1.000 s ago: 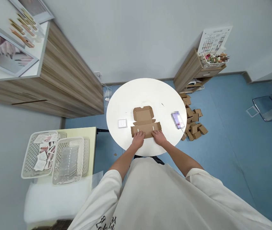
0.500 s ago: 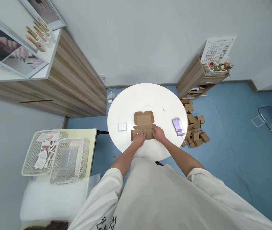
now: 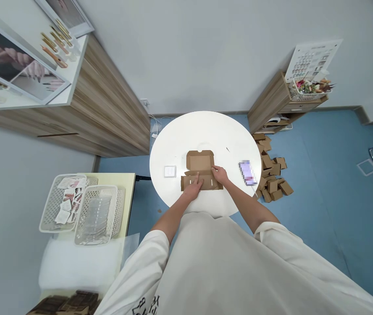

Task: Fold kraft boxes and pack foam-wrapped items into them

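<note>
Both hands press flat on cardboard box blank (image 3: pixel 200 171): left hand (image 3: pixel 195 188) at front panel, right hand (image 3: pixel 219 174) on side flap. Looks light, stiff but creasable; best held along fold lines.

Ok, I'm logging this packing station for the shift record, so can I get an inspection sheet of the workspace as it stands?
Surface: round white table, bare toward the far edge.
Job's things: flat cardboard box blank, partly folded, lying on the table.
Clutter: small white square item left of the blank; phone at the right edge.
Hands: left hand pressing the blank's near panel; right hand on its right side flap.
Cables: white cable on the floor by the wall.
Surroundings: pile of folded boxes on the blue floor; two white baskets on a side table; wooden cabinets.
</note>
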Demonstrator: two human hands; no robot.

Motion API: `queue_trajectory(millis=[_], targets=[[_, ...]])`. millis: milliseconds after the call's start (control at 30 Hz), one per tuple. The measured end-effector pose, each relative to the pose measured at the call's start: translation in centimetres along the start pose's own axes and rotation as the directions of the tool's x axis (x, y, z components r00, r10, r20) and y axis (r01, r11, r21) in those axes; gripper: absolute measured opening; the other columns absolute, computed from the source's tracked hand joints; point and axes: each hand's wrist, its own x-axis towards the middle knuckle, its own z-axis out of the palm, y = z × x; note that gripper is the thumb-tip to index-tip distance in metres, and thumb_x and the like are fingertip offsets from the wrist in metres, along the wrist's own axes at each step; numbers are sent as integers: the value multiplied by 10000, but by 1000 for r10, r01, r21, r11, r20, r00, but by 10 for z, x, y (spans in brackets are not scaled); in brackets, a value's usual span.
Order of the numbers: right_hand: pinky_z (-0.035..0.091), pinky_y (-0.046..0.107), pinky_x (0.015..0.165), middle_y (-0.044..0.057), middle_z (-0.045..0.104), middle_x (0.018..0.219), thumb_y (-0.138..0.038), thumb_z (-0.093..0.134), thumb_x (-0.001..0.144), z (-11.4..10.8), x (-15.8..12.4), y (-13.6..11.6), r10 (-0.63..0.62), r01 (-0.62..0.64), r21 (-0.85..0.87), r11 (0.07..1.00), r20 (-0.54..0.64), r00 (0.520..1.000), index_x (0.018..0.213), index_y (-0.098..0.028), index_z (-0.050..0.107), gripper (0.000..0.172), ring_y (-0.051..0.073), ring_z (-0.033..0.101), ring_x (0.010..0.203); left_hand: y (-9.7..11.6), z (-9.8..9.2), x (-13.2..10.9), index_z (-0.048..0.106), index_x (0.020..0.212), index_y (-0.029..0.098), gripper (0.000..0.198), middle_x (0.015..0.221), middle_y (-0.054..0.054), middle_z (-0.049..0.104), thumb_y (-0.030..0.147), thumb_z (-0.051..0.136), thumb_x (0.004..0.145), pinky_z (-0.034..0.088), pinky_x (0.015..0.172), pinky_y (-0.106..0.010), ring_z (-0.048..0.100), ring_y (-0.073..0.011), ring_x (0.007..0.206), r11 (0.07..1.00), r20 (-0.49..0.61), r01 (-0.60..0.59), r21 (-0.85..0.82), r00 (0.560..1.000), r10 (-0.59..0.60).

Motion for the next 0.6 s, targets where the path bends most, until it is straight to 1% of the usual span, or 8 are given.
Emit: queue_trajectory(millis=[133, 200, 300, 367, 467, 500, 533, 600], targets=[[448, 340, 1008, 17, 694, 1268, -383, 329, 1015, 0, -7, 6, 55, -55, 89, 994, 8, 998, 1238, -275, 691, 439, 210, 626, 1161, 2, -1, 1, 233, 1568, 306, 707, 1665, -171, -147, 166, 510, 933, 543, 886, -497, 670, -295, 1060, 1000, -9, 6, 7, 1000, -6], [442, 335, 1007, 12, 702, 1246, -376, 330, 1018, -1, -10, 8, 60, -60, 88, 994, 5, 998, 1217, -281, 696, 427, 207, 626, 1158, 2, 0, 1, 243, 1559, 296, 698, 1666, -184, -125, 164, 508, 926, 537, 893, -506, 668, -299, 1063, 1000, -13, -2, 12, 1000, 3], [435, 338, 1005, 14, 708, 1212, -355, 317, 1023, -2, -16, 8, 57, -58, 71, 996, 10, 998, 1194, -280, 696, 423, 208, 625, 1137, 3, -1, 0, 290, 1528, 269, 657, 1668, -196, -93, 155, 509, 919, 549, 860, -482, 672, -291, 1040, 1000, -7, -7, 23, 1000, 7], [429, 344, 1004, 28, 691, 1222, -335, 318, 1021, -3, -21, 6, 30, -30, 29, 999, -4, 1000, 1181, -270, 691, 411, 212, 613, 1133, 5, -3, -1, 335, 1492, 251, 600, 1670, -191, -84, 143, 493, 923, 558, 825, -461, 675, -280, 1019, 1000, -1, -1, 27, 1000, 1], [400, 377, 1015, 87, 631, 1278, -324, 386, 998, -3, -32, -2, -29, 17, -123, 992, -98, 995, 1200, -226, 657, 351, 250, 557, 1178, 7, -7, -4, 406, 1414, 238, 501, 1677, -157, -87, 125, 461, 930, 564, 794, -436, 677, -257, 994, 999, 22, 18, 27, 1000, -18], [391, 388, 1014, 108, 614, 1286, -320, 413, 988, -2, -37, -5, -52, 31, -177, 984, -111, 992, 1231, -210, 632, 345, 264, 540, 1187, 8, -8, -5, 426, 1388, 237, 472, 1680, -143, -85, 124, 457, 931, 564, 793, -431, 676, -251, 990, 999, 30, 24, 27, 999, -24], [389, 389, 1004, 120, 609, 1280, -309, 430, 981, 0, -42, -8, -75, 57, -214, 975, -80, 994, 1277, -199, 598, 358, 270, 536, 1179, 9, -9, -6, 440, 1365, 235, 445, 1682, -132, -80, 127, 456, 933, 563, 801, -430, 674, -248, 993, 999, 36, 27, 27, 999, -28], [404, 365, 959, 126, 613, 1270, -296, 487, 957, 6, -51, -13, -123, 143, -240, 960, 97, 988, 1417, -193, 478, 472, 267, 549, 1146, 10, -10, -8, 458, 1333, 233, 406, 1686, -118, -64, 139, 461, 938, 556, 830, -440, 666, -256, 1019, 999, 37, 31, 24, 999, -32]])
